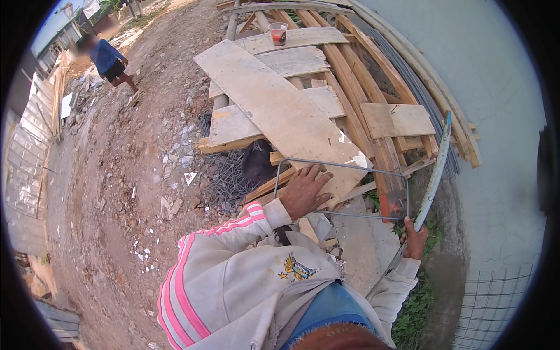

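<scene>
My left hand (306,189) lies open on the near end of a long, pale wooden board (274,105), fingers spread. A rectangular loop of bent steel rod (356,164) frames that hand and reaches across to the right. At its lower right corner, my right hand (415,238) is closed round a long, slightly curved bar (433,181) with worn pale blue-grey paint. The bar stands tilted, its blue tip up by the timber and its darker, thinner lower part running down past my right sleeve. Whether the right fingers also touch the loop, I cannot tell.
Stacked timber beams (356,76) and a plastic cup (278,34) of red contents lie ahead. Tangled steel rods (228,181) and a black bag-like thing (257,163) sit left of the board. A wall (496,146) bounds the right. A person (109,59) is on the rubble-strewn ground.
</scene>
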### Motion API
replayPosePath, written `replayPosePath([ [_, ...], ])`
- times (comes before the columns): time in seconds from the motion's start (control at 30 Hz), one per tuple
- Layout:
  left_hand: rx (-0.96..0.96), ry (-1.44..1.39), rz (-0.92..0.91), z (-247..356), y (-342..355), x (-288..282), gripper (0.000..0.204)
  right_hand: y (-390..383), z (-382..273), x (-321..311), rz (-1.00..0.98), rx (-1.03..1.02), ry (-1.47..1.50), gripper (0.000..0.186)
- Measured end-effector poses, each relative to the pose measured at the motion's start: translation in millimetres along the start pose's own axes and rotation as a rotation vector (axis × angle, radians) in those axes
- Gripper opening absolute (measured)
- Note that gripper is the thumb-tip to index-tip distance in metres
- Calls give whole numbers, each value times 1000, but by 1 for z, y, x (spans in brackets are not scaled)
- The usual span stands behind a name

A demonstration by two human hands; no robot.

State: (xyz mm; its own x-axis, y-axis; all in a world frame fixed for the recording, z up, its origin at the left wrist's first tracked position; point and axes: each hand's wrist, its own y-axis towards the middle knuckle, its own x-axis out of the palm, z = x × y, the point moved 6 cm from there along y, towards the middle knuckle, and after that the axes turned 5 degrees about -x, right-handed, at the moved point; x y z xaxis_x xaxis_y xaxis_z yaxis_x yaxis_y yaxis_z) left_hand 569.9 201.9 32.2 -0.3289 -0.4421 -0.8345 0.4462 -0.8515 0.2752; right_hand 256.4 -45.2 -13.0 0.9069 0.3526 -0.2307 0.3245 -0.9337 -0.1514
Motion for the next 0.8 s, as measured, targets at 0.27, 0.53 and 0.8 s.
replayPosePath([
  [0.27,-398,188,312,-6,-90,-12,57,8,-4,6,-207,-54,169,18],
  [0.53,-772,-704,412,-41,-131,22,61,20,2,8,-269,-60,176,21],
  [0.8,-781,-870,587,-60,-133,22,61,27,2,5,-335,-70,246,22],
])
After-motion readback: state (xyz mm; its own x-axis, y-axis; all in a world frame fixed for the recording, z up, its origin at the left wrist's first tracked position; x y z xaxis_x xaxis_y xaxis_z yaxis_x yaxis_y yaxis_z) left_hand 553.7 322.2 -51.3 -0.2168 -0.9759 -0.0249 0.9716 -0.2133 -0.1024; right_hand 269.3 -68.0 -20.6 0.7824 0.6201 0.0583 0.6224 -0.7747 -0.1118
